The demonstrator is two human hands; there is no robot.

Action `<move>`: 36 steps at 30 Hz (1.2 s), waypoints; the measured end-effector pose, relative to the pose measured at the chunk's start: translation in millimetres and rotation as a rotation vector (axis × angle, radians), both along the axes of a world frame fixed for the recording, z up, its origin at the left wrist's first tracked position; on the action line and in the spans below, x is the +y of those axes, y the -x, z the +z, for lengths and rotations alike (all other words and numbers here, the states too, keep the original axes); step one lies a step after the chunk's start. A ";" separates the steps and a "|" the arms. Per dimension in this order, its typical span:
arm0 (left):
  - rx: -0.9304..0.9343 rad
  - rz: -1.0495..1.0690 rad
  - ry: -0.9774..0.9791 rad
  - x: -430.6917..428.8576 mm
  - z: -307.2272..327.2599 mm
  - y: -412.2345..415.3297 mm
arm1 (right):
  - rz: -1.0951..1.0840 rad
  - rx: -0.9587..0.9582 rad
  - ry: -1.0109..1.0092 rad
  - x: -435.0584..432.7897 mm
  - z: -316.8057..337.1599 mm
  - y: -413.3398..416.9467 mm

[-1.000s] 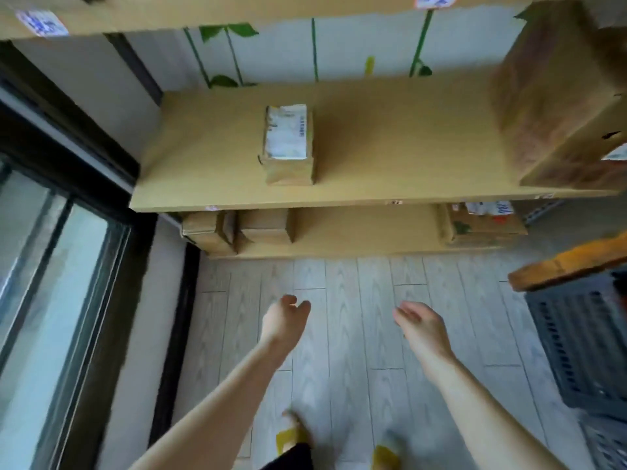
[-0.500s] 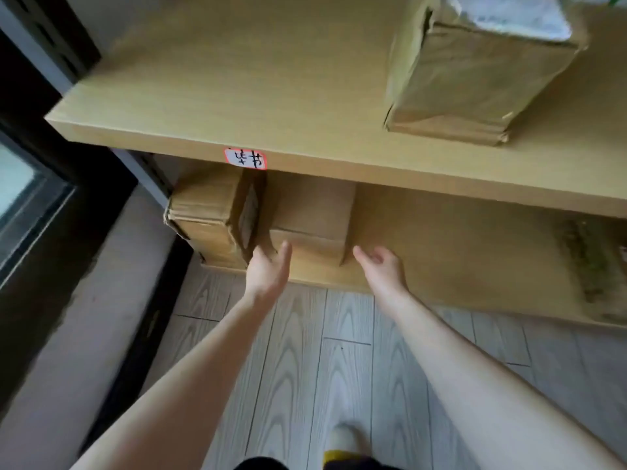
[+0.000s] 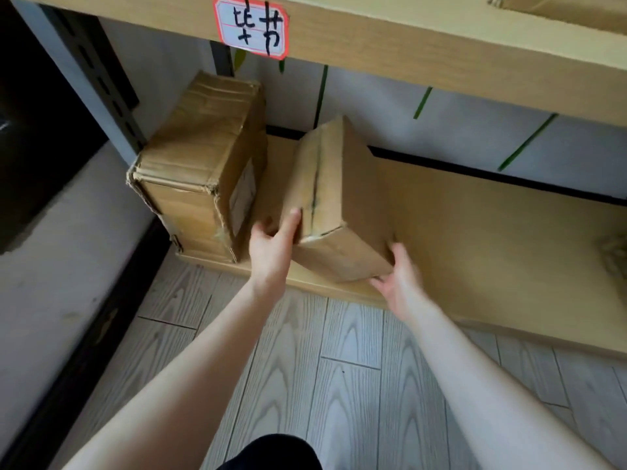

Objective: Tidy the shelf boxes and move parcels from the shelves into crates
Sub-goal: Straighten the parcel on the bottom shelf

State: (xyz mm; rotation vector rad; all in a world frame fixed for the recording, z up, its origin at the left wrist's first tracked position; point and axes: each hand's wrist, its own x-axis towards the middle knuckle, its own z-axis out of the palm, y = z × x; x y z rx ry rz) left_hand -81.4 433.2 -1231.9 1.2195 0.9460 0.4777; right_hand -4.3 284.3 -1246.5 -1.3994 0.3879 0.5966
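Observation:
A plain brown cardboard box (image 3: 339, 198) sits tilted on the bottom shelf (image 3: 492, 239), its near end raised and turned toward me. My left hand (image 3: 271, 249) grips its near left corner, thumb on top. Under the near right corner my right hand (image 3: 397, 276) holds the box from below, blurred by motion. Left of it, a taped, worn box (image 3: 200, 164) with a label on its side stands at the shelf's left end, a narrow gap apart.
The upper shelf edge (image 3: 441, 52) with a red-bordered handwritten label (image 3: 252, 27) overhangs the work area. A dark slotted shelf post (image 3: 101, 86) and a wall ledge lie to the left. Part of another parcel (image 3: 614, 256) shows at far right. Pale wood-plank floor lies below.
I have crouched closer to the bottom shelf. Both hands went from open and reaching to gripping the plain box, which has tilted and turned away from the taped box.

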 end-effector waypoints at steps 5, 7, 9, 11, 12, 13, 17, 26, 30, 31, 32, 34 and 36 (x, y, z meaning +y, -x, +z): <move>-0.091 -0.296 0.033 -20.8 14.1 -4.3 | 0.036 -0.210 0.208 -11.7 22.4 -8.4; -0.073 -0.350 -0.023 -25.8 16.0 -4.5 | 0.149 -0.050 0.037 -18.6 31.9 -10.4; -0.016 -0.422 0.005 -29.6 19.8 -2.0 | 0.255 -0.016 -0.053 -24.9 37.0 -7.5; 0.035 -0.432 0.057 -28.9 20.2 0.6 | 0.232 0.004 -0.160 -32.2 34.5 -3.7; 0.040 -0.401 0.052 -27.1 18.0 3.1 | 0.181 0.016 -0.229 -36.0 30.8 -2.5; 0.064 -0.348 0.048 -24.3 17.5 6.1 | 0.108 0.033 -0.295 -40.5 25.8 -2.5; 0.027 -0.236 0.031 -16.1 13.6 18.1 | -0.014 0.084 -0.353 -55.0 14.5 0.8; -0.101 -0.223 0.078 -24.9 16.6 20.2 | 0.071 -0.044 -0.129 -56.6 19.2 9.0; -0.042 -0.258 0.094 -58.5 45.6 12.5 | 0.011 0.022 -0.093 -82.4 41.7 26.0; -0.002 -0.273 0.092 -71.3 56.2 12.7 | 0.016 0.065 -0.101 -95.9 50.9 33.5; 0.039 -0.294 0.098 -85.6 68.2 13.7 | 0.014 0.091 -0.098 -111.0 61.2 41.7; 0.130 -0.351 0.116 -117.2 94.4 18.3 | -0.053 0.137 -0.071 -145.0 86.9 60.3; 0.202 -0.422 0.136 -152.2 121.4 26.0 | -0.145 0.178 0.000 -181.3 118.4 81.7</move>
